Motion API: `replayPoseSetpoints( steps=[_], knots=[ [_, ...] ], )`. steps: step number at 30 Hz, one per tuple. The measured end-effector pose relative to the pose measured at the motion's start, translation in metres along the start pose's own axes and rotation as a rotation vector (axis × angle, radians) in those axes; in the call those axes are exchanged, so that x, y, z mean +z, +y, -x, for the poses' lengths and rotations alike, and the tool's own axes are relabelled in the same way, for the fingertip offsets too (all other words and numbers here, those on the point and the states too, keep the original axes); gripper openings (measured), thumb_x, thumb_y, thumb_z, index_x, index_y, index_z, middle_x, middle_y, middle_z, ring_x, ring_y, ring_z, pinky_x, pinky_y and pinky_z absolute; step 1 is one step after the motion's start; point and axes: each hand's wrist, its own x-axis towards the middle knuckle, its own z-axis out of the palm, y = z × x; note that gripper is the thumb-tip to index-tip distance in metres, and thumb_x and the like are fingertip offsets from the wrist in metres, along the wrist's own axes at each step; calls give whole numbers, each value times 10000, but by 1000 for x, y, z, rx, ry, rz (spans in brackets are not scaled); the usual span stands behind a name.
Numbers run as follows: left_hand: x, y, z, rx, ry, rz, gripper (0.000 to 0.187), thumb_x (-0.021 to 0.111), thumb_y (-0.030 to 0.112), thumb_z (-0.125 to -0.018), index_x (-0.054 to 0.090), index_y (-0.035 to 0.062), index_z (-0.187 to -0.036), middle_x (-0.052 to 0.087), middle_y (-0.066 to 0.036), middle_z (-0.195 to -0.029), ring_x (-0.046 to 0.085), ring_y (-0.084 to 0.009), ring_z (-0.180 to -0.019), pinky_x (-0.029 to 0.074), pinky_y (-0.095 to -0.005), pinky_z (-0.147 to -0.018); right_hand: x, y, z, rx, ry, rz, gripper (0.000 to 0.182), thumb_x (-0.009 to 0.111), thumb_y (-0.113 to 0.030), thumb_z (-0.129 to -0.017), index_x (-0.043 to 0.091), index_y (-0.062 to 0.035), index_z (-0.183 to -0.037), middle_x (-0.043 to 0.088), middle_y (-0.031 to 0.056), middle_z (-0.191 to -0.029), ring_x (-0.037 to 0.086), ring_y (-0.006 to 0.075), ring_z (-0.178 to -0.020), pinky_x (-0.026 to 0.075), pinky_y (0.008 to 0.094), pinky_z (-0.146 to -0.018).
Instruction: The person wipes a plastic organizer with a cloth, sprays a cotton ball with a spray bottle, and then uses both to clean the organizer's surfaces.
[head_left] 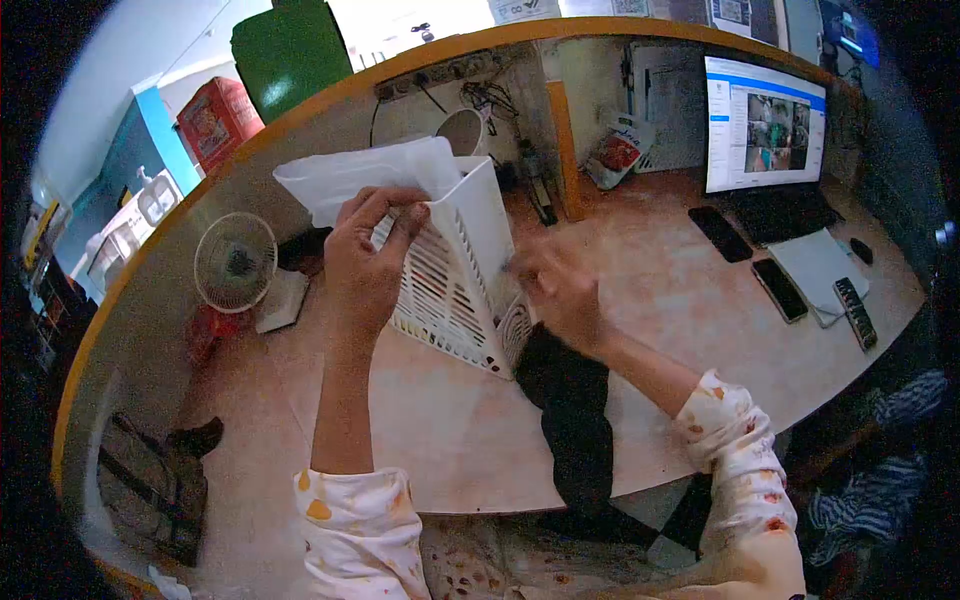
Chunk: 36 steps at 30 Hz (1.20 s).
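A white slatted plastic housing (450, 280) stands tilted on the desk, one corner toward me. My left hand (370, 255) pinches its upper edge, thumb and fingers pressed together. Behind that hand, a translucent white sheet or bag (370, 175) lies across the top of the housing. My right hand (562, 290) is beside the housing's right face, fingers curled and blurred; whatever it holds, if anything, is too small to name. Black cloth (575, 420) lies below my right hand and hangs over the desk's front edge.
A small fan (236, 262) stands left on the desk (690, 350). At right are a monitor (765, 125), keyboard (785, 212), two phones, papers (822, 270) and a remote (855, 312). A dark bag (150, 490) sits at lower left. A wooden-edged partition curves behind.
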Motion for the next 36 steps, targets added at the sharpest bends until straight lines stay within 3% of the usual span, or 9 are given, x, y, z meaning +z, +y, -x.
replayPoseSetpoints(
  steps=[3, 6, 9, 14, 20, 23, 27, 30, 36],
  knots=[
    [-4, -21, -6, 232, -46, -134, 162, 600, 156, -851, 619, 40, -962, 590, -36, -935, 575, -98, -738, 441, -191, -413, 1, -5, -35, -55, 91, -28, 122, 646, 11, -710, 598, -48, -805, 595, 117, -853, 584, 284, -791, 493, 352, -695],
    [-4, -13, -3, 30, -80, -70, 154, 600, 149, -853, 620, 43, -963, 586, -28, -945, 570, -97, -769, 452, -196, -451, 9, -14, -72, -78, 200, -83, 128, 661, 30, -715, 614, -31, -817, 598, 106, -837, 596, 237, -766, 491, 310, -660],
    [-1, 1, 0, -36, -3, 32, 123, 632, 98, -811, 623, 7, -894, 608, -68, -888, 536, -183, -890, 400, -275, -812, 13, -15, -69, -105, 217, -39, 133, 656, 58, -708, 616, -6, -818, 596, 114, -833, 598, 244, -764, 490, 297, -662],
    [-2, 3, 0, -5, -21, -34, 123, 629, 103, -814, 623, 15, -899, 609, -73, -893, 540, -188, -907, 399, -281, -818, 2, 11, 27, -174, -109, 21, 132, 636, 74, -696, 613, 3, -805, 589, 122, -838, 591, 276, -782, 485, 312, -683],
    [-2, 4, 0, -19, -42, -51, 129, 620, 111, -816, 621, 16, -903, 603, -77, -885, 542, -213, -907, 398, -293, -821, 2, -24, -74, -53, 174, -100, 122, 643, 63, -694, 614, 1, -795, 588, 120, -834, 585, 267, -814, 481, 320, -696],
    [-6, 4, 2, -22, -39, -66, 127, 616, 107, -817, 620, 12, -901, 599, -78, -874, 541, -217, -898, 395, -294, -822, 16, -29, -77, -123, 239, -102, 137, 642, 63, -696, 619, -1, -814, 591, 121, -836, 588, 261, -812, 480, 318, -696],
    [-6, 11, 5, -29, -30, -17, 126, 607, 109, -822, 616, 6, -895, 597, -79, -887, 539, -218, -896, 394, -294, -822, 11, -8, -4, -164, 10, -23, 153, 637, 68, -698, 630, -5, -832, 597, 127, -824, 594, 261, -789, 484, 320, -702],
    [-2, 12, 2, -1, -41, -45, 154, 616, 140, -820, 613, 1, -887, 593, -83, -908, 537, -219, -906, 400, -298, -817, 3, 11, -2, -165, -26, -15, 155, 642, 3, -700, 596, -13, -848, 576, 125, -878, 553, 301, -804, 474, 370, -679],
    [-4, 14, 4, 4, -34, -93, 204, 644, 199, -804, 620, 17, -893, 601, -89, -898, 540, -225, -913, 407, -300, -798, 10, -8, -71, -78, 185, -39, 167, 648, 3, -699, 595, -22, -856, 576, 132, -882, 564, 310, -843, 483, 372, -724]
  ],
)
